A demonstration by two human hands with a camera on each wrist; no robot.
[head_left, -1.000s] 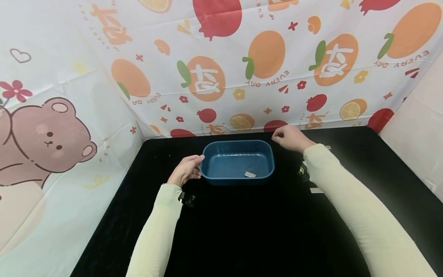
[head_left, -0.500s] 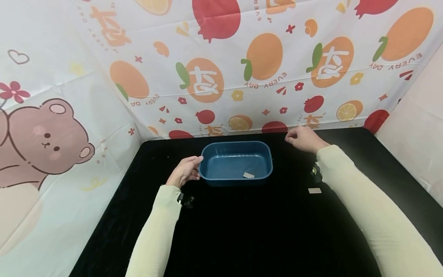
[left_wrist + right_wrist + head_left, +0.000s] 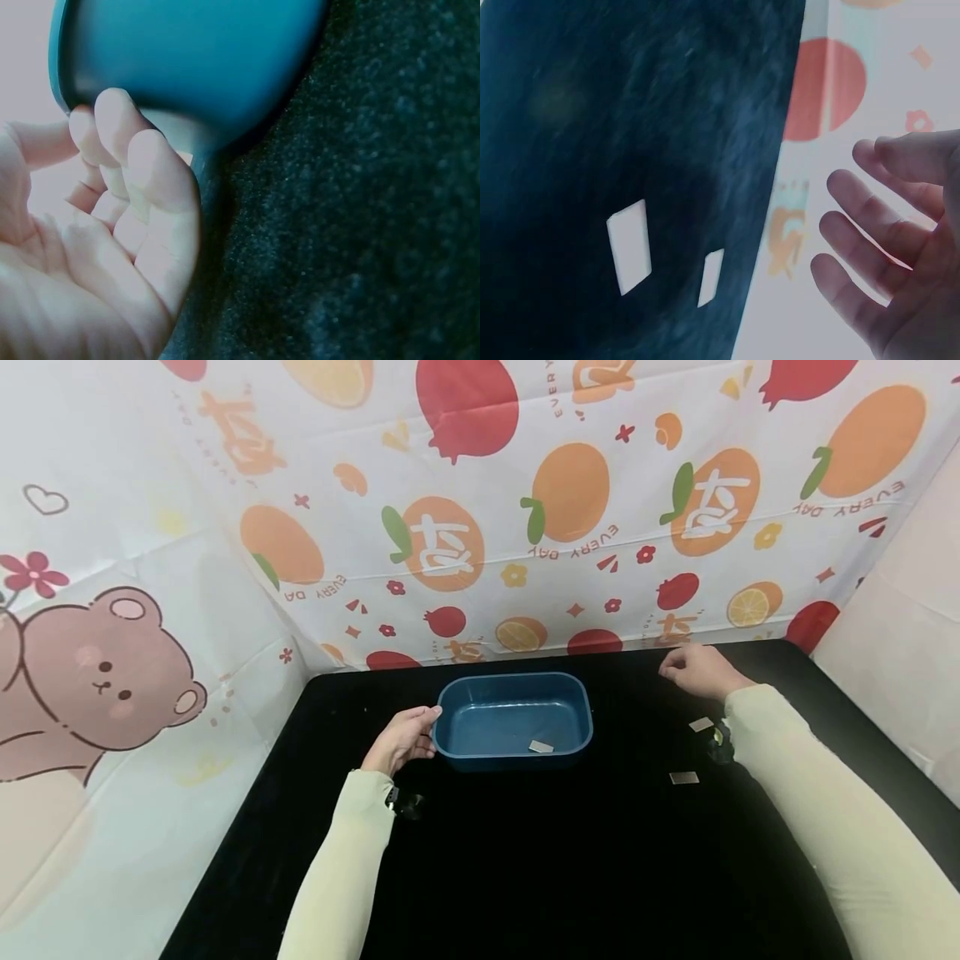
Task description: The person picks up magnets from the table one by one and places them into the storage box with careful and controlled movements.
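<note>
My left hand (image 3: 403,739) holds the left end of a blue rectangular basin (image 3: 513,755), its thumb at the rim and its fingers against the outer wall. In the left wrist view, the fingertips (image 3: 116,120) lie right at the blue wall. A small pale rectangular tile (image 3: 541,747) lies on the basin's floor, towards the near side. My right hand (image 3: 703,670) is over the far right part of the table, fingers loosely bent and nothing between them. Below it lie pale tiles, one (image 3: 701,724) close to the wrist and another (image 3: 684,778) nearer me.
The black table (image 3: 510,860) carries the basin and loose tiles. Behind it hangs a white cloth printed with fruit (image 3: 442,543), close to the table's far edge. A bear-printed cloth (image 3: 112,668) hangs at the left.
My right hand has moved right, away from the basin, and a tile formerly hidden by the right arm now shows. The left hand keeps its place on the basin.
</note>
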